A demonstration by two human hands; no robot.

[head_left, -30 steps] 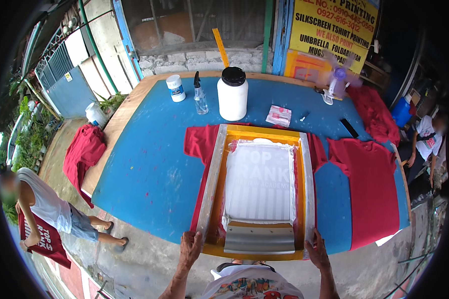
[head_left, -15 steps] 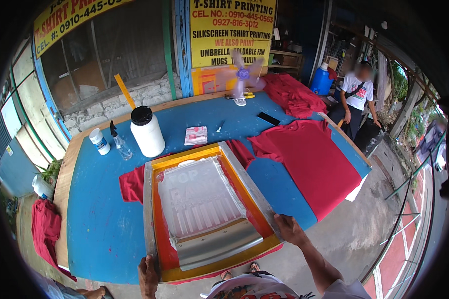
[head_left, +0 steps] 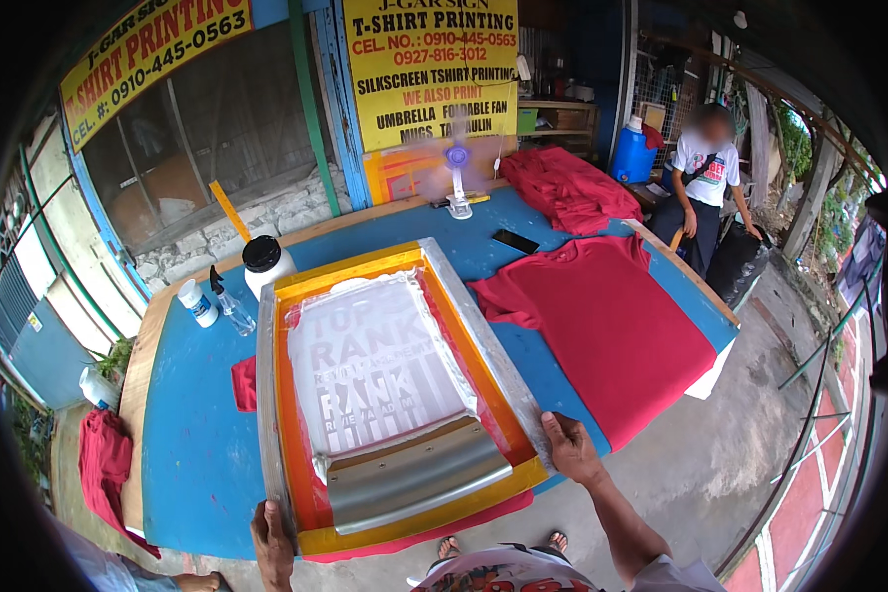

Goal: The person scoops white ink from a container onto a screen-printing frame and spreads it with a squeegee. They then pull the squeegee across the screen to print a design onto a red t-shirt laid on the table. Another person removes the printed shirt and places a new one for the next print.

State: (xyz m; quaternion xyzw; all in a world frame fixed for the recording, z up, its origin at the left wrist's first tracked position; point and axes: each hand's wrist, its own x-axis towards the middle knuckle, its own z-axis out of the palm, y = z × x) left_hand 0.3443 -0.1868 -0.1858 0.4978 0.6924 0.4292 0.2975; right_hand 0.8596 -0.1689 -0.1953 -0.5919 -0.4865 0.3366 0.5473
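Note:
A silkscreen frame [head_left: 270, 424] with grey outer bars and yellow inner edges fills the middle, tilted with its far end raised. My left hand [head_left: 272, 545] grips its near left corner, fingers partly hidden behind the bar. My right hand [head_left: 572, 450] holds the right bar near the front, thumb on top. On the frame's near end rests a wide metal-bodied squeegee [head_left: 419, 476]. White ink rims the mesh [head_left: 375, 340], through which pale lettering shows. Beneath lies a red T-shirt [head_left: 245, 385], mostly hidden, its hem [head_left: 434, 528] showing in front.
Another red T-shirt [head_left: 602, 335] lies flat on the blue table [head_left: 192, 464]. Behind stand a white tub [head_left: 266, 264], a spray bottle [head_left: 232, 308], a white cup-like container [head_left: 197, 304], a phone [head_left: 515, 241], a fan [head_left: 458, 183] and heaped red shirts [head_left: 572, 187]. A person [head_left: 705, 183] sits at right.
The frame has risen off the shirt, its far end lifting toward me, and now hides the pink-and-white packet and part of the tub. More lettering shows through the mesh. Both hands keep their grip.

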